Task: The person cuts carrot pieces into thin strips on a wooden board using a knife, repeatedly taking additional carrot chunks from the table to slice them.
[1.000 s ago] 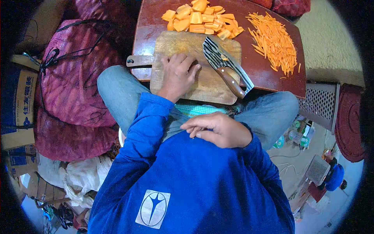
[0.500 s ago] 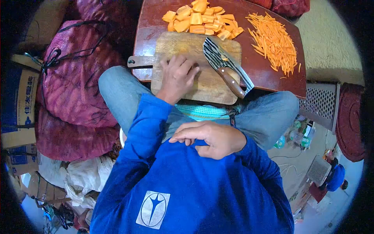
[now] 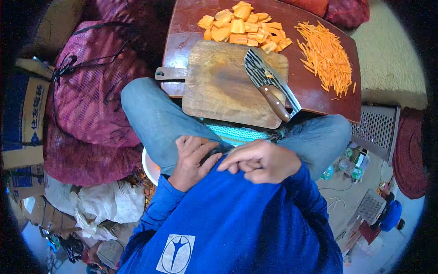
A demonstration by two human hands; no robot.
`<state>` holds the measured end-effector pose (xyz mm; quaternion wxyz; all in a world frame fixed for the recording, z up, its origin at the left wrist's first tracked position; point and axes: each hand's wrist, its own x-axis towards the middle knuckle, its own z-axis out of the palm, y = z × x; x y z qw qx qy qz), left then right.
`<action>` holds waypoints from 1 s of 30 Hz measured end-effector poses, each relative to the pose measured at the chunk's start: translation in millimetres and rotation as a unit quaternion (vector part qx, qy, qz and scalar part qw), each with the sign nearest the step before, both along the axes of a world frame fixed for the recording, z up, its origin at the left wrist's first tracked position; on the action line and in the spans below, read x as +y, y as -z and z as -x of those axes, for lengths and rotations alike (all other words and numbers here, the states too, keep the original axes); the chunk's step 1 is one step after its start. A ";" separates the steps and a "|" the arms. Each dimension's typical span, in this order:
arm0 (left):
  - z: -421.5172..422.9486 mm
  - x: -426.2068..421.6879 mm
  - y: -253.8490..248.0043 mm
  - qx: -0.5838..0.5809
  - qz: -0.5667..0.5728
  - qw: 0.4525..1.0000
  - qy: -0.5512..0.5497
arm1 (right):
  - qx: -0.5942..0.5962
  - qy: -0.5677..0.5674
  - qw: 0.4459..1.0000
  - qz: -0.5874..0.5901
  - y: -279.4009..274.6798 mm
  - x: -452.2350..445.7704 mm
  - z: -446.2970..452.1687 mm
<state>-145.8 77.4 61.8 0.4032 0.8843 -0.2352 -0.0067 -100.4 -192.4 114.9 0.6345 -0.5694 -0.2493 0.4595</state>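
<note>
The person's left hand (image 3: 194,160) is resting over the thigh of the blue jeans (image 3: 153,114), with its fingers bent a little and slightly apart, and no object is showing in it. The right hand (image 3: 264,162) is hovering close beside it, before the blue shirt (image 3: 246,210); its pointing finger is stretching toward the left hand and the other fingers are curling, but it is blurred, so I cannot tell if they are pinching something. In front of the knees, a wooden cutting board (image 3: 214,86) with a short handle is lying on the reddish-brown desk (image 3: 305,93). A wide knife with dark-striped blade and brown wooden handle (image 3: 262,73) is lying flat across the right side of the board. Behind the board, flat orange vegetable pieces (image 3: 238,26) are forming a heap, and thin orange shreds (image 3: 327,59) are making another pile at the right. Purple-red mesh sacks (image 3: 96,91) are standing at the left.
</note>
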 end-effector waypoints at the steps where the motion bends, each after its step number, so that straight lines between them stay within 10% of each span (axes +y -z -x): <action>1: 2.4 1.8 -0.1 0.027 -0.006 1.000 0.009 | 0.002 -0.008 1.000 -0.002 -3.0 -8.1 0.4; 7: 9.4 1.3 -3.3 0.169 0.153 0.971 -0.071 | 0.073 0.238 0.961 -0.119 7.6 -8.7 17.7; 13: 5.4 8.1 -1.6 0.277 0.147 0.949 -0.030 | -0.078 0.168 0.981 -0.061 7.0 22.0 14.8; 19: 4.2 11.8 -16.3 0.188 0.096 0.973 0.093 | -0.395 0.063 0.899 0.181 54.5 -43.3 34.5; 21: 2.6 23.8 -13.4 0.218 0.085 0.968 0.088 | -0.488 0.041 0.756 0.435 45.2 -64.5 55.5; 25: -5.7 17.4 -19.1 0.178 0.024 0.981 0.071 | -0.336 -0.013 0.750 0.569 23.4 -82.4 64.7; 27: -6.7 4.8 -22.8 0.234 0.132 0.960 0.078 | -0.293 0.105 0.842 0.441 13.0 -78.1 69.9; 30: -16.7 -9.9 -26.5 0.227 0.175 0.946 0.151 | -0.350 0.144 0.837 0.396 12.9 -58.6 66.0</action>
